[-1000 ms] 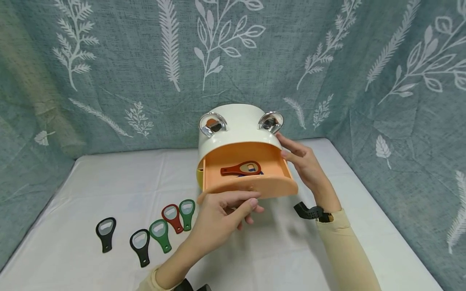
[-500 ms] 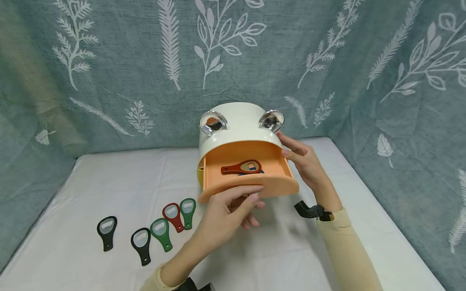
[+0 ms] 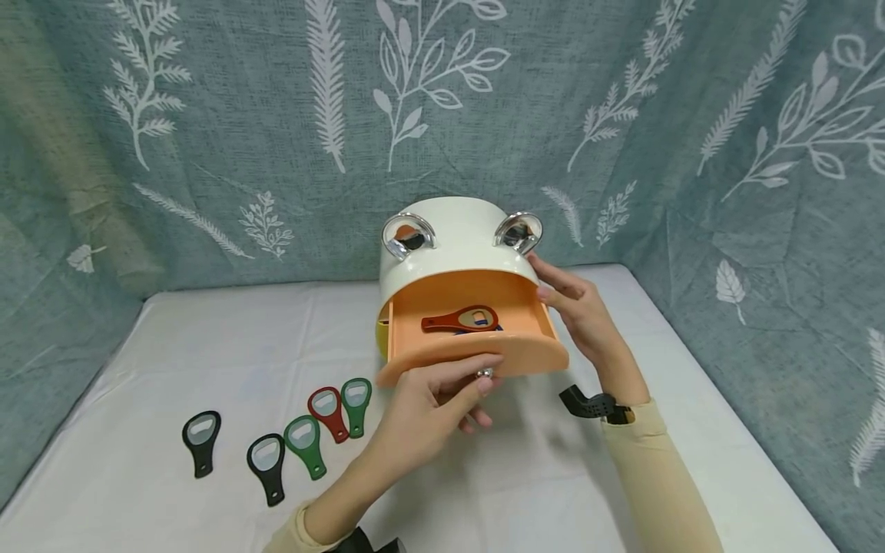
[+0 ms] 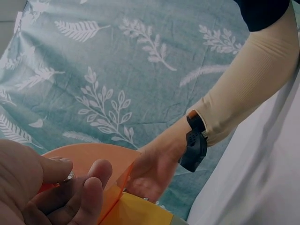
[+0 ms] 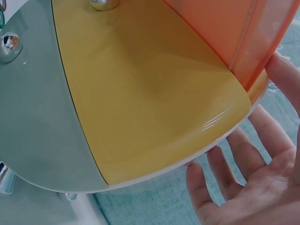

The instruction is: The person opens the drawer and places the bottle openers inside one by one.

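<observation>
Head view: left of the pulled-out drawer [image 3: 532,355], five openers [image 3: 314,465] lie on the tabletop [image 3: 228,346]. At the drawer's front, my left hand [image 3: 418,407] pinches its knob [image 3: 486,372]; inside the drawer lies a red opener [image 3: 452,319]. Right of the drawer, my right hand [image 3: 584,311] rests, fingers spread, against the box [image 3: 449,226].

From my end: head view looks fwd & down from above, whole table [image 3: 525,491] w/ curtain [image 3: 442,115] behind. L-wrist view: close over L hand [image 3: 422,411], facing across to R arm [image 4: 234,93]. R-wrist: v. tight on yellow front [image 5: 150,103]. Both wrists share orange drawer [image 3: 484,355].
</observation>
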`<state>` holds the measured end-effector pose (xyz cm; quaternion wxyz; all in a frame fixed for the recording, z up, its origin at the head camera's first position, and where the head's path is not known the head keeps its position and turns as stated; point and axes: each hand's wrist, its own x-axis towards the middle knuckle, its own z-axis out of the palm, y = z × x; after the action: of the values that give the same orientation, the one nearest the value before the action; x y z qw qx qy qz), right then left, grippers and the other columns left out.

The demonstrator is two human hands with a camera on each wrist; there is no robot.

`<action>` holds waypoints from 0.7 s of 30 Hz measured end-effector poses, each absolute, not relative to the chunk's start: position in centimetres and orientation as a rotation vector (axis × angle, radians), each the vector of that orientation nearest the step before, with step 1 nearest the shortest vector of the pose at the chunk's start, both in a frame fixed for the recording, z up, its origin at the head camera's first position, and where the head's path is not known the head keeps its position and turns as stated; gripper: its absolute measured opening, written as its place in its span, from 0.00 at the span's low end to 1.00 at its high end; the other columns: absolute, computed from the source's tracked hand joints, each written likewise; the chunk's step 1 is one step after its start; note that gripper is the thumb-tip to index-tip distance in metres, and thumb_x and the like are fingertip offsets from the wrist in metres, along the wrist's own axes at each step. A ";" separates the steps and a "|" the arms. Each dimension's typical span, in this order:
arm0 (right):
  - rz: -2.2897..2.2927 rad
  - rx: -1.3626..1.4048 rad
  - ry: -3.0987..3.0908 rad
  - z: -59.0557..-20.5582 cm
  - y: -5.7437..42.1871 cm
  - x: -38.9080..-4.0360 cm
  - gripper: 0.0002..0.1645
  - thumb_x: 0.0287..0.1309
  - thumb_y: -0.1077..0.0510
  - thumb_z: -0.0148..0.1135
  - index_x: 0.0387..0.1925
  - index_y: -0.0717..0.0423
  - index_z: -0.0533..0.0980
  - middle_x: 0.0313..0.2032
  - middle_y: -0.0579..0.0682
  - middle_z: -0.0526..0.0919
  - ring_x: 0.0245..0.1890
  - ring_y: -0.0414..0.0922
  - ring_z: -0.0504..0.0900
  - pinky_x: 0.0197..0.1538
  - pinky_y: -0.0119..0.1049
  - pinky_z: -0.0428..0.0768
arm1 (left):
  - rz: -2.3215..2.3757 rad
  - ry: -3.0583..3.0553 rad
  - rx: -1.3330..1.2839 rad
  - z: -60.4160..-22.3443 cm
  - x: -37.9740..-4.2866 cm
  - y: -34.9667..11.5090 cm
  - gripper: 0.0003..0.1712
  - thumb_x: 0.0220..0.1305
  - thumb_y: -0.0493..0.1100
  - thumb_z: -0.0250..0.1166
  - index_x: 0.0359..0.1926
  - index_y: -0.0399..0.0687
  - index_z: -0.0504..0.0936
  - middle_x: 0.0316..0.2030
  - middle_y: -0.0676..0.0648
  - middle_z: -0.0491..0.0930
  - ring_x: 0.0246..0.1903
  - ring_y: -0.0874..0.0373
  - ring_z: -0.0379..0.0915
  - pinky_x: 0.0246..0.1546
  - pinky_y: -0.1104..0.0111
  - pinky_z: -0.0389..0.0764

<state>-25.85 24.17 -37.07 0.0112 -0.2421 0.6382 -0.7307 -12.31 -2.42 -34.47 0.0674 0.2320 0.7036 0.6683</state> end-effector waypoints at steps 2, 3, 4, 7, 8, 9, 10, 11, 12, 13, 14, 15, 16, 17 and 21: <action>-2.278 -0.751 1.994 -37.0 24.2 -25.8 0.30 0.68 0.61 0.60 0.69 0.57 0.67 0.71 0.51 0.64 0.72 0.47 0.54 0.71 0.49 0.52 | 2.009 2.126 0.699 -34.5 -12.3 -2.4 0.16 0.71 0.46 0.62 0.58 0.56 0.83 0.38 0.51 0.86 0.26 0.52 0.82 0.30 0.61 0.84; -2.277 -0.748 1.993 -37.0 24.2 -25.8 0.30 0.68 0.61 0.60 0.69 0.57 0.67 0.71 0.51 0.63 0.72 0.47 0.54 0.71 0.49 0.52 | 2.007 2.130 0.697 -34.5 -12.3 -2.4 0.16 0.71 0.46 0.62 0.58 0.57 0.83 0.38 0.51 0.86 0.26 0.52 0.82 0.30 0.61 0.84; -2.274 -0.747 1.994 -37.0 24.2 -25.7 0.30 0.68 0.62 0.60 0.69 0.57 0.67 0.71 0.51 0.63 0.72 0.47 0.54 0.71 0.49 0.51 | 2.005 2.134 0.697 -34.5 -12.3 -2.4 0.16 0.71 0.46 0.62 0.58 0.57 0.83 0.38 0.51 0.86 0.26 0.52 0.82 0.30 0.61 0.84; -2.262 -0.746 1.994 -36.8 24.3 -25.7 0.30 0.68 0.62 0.59 0.69 0.57 0.66 0.71 0.50 0.63 0.73 0.47 0.53 0.72 0.49 0.50 | 2.006 2.139 0.697 -34.5 -12.2 -2.4 0.17 0.71 0.46 0.62 0.58 0.58 0.83 0.39 0.52 0.86 0.26 0.52 0.82 0.29 0.61 0.84; -2.255 -0.745 1.998 -36.8 24.3 -25.6 0.30 0.68 0.62 0.59 0.70 0.57 0.66 0.71 0.50 0.63 0.73 0.46 0.53 0.72 0.49 0.50 | 2.008 2.140 0.696 -34.5 -12.2 -2.4 0.17 0.71 0.47 0.62 0.58 0.58 0.83 0.39 0.52 0.86 0.26 0.52 0.82 0.29 0.61 0.84; -2.246 -0.745 2.004 -36.8 24.3 -25.6 0.30 0.68 0.61 0.59 0.70 0.56 0.66 0.71 0.50 0.63 0.73 0.46 0.53 0.72 0.48 0.50 | 2.009 2.141 0.697 -34.5 -12.3 -2.4 0.17 0.71 0.47 0.62 0.58 0.58 0.83 0.39 0.52 0.86 0.26 0.52 0.82 0.29 0.61 0.84; -2.237 -0.747 2.009 -36.7 24.4 -25.6 0.30 0.69 0.61 0.60 0.70 0.56 0.66 0.71 0.50 0.63 0.73 0.46 0.53 0.72 0.48 0.51 | 2.013 2.138 0.697 -34.5 -12.2 -2.4 0.17 0.71 0.47 0.62 0.58 0.58 0.83 0.40 0.52 0.85 0.26 0.52 0.82 0.29 0.61 0.84; -2.231 -0.749 2.014 -36.7 24.4 -25.6 0.30 0.69 0.61 0.60 0.70 0.57 0.66 0.71 0.50 0.62 0.73 0.46 0.53 0.72 0.47 0.51 | 2.014 2.138 0.699 -34.5 -12.2 -2.4 0.17 0.71 0.47 0.62 0.58 0.58 0.83 0.40 0.52 0.85 0.27 0.52 0.82 0.29 0.61 0.84; -2.222 -0.752 2.018 -36.7 24.4 -25.6 0.30 0.69 0.61 0.59 0.70 0.57 0.65 0.71 0.50 0.62 0.73 0.46 0.53 0.72 0.46 0.52 | 2.016 2.140 0.701 -34.6 -12.3 -2.4 0.17 0.71 0.47 0.62 0.58 0.58 0.83 0.40 0.51 0.85 0.27 0.52 0.82 0.29 0.61 0.84; -2.216 -0.757 2.024 -36.7 24.5 -25.6 0.30 0.69 0.61 0.58 0.70 0.57 0.65 0.71 0.50 0.62 0.73 0.46 0.53 0.71 0.46 0.53 | 2.017 2.141 0.704 -34.6 -12.3 -2.4 0.17 0.71 0.47 0.62 0.58 0.58 0.83 0.40 0.51 0.85 0.27 0.52 0.82 0.29 0.61 0.84; -2.209 -0.762 2.033 -36.7 24.5 -25.6 0.29 0.70 0.60 0.58 0.70 0.57 0.65 0.71 0.50 0.62 0.73 0.46 0.53 0.71 0.45 0.53 | 2.018 2.143 0.706 -34.6 -12.3 -2.4 0.17 0.71 0.47 0.62 0.58 0.58 0.83 0.40 0.51 0.85 0.27 0.52 0.82 0.29 0.61 0.84; -2.202 -0.767 2.040 -36.7 24.5 -25.6 0.29 0.71 0.60 0.56 0.70 0.57 0.65 0.71 0.50 0.62 0.73 0.46 0.53 0.71 0.45 0.54 | 2.016 2.146 0.708 -34.6 -12.3 -2.3 0.17 0.71 0.48 0.62 0.58 0.59 0.83 0.40 0.51 0.85 0.27 0.52 0.82 0.29 0.61 0.84; -2.201 -0.769 2.043 -36.6 24.5 -25.6 0.28 0.72 0.60 0.55 0.70 0.58 0.65 0.71 0.50 0.62 0.73 0.46 0.53 0.71 0.45 0.54 | 2.016 2.147 0.710 -34.6 -12.3 -2.4 0.17 0.71 0.48 0.62 0.58 0.59 0.83 0.40 0.51 0.85 0.27 0.52 0.82 0.29 0.61 0.84; -2.199 -0.769 2.046 -36.6 24.5 -25.7 0.27 0.72 0.60 0.54 0.70 0.58 0.65 0.71 0.50 0.62 0.73 0.46 0.54 0.71 0.45 0.55 | 2.014 2.150 0.712 -34.6 -12.3 -2.3 0.17 0.71 0.48 0.62 0.58 0.59 0.83 0.40 0.52 0.85 0.27 0.52 0.82 0.29 0.61 0.84; -2.199 -0.757 2.042 -36.6 24.5 -25.7 0.26 0.73 0.59 0.53 0.69 0.58 0.66 0.71 0.50 0.63 0.72 0.46 0.54 0.71 0.46 0.55 | 2.008 2.158 0.722 -34.7 -12.5 -2.3 0.17 0.72 0.47 0.61 0.59 0.58 0.82 0.41 0.52 0.85 0.27 0.52 0.82 0.28 0.62 0.83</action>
<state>-25.74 24.50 -36.62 0.0233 -0.2444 0.6596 -0.7104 -12.51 -2.34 -34.73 0.0531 0.2377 0.7101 0.6606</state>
